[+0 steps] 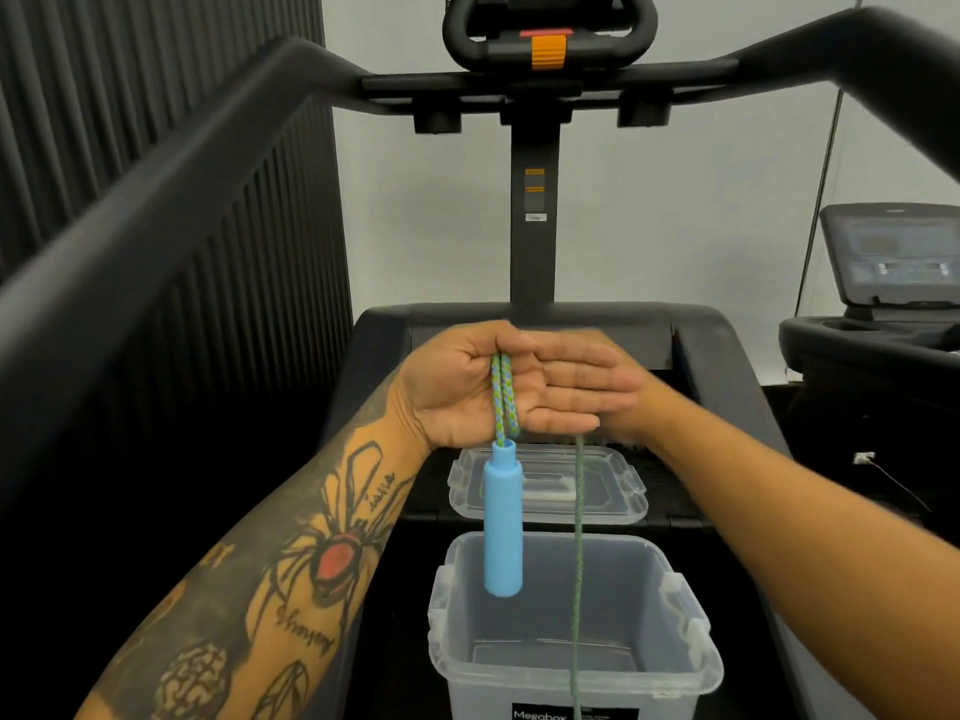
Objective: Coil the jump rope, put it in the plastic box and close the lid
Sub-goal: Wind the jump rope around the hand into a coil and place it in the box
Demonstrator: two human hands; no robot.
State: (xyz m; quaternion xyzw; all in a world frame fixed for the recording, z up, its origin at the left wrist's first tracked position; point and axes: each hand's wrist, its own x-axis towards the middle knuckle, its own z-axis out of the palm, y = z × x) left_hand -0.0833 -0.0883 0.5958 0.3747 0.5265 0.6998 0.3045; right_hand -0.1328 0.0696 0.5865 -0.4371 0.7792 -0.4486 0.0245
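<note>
My left hand [561,392] is held palm toward me with its fingers stretched to the right. Two turns of the blue-green jump rope [504,397] lie across the palm, pinned under the thumb. A light blue handle [503,522] hangs from them over the open clear plastic box [693,662]. My right hand [641,407] sits just behind the left fingertips, blurred and mostly hidden. From it a single strand of the rope [577,537] drops straight down in front of the box and out of view. The clear lid [621,491] lies flat beyond the box.
Box and lid rest on a black treadmill belt [670,522]. Its handrails [171,200] run along both sides and the console post [535,200] rises ahead. A second treadmill [883,283] stands at the right. A dark slatted wall is at the left.
</note>
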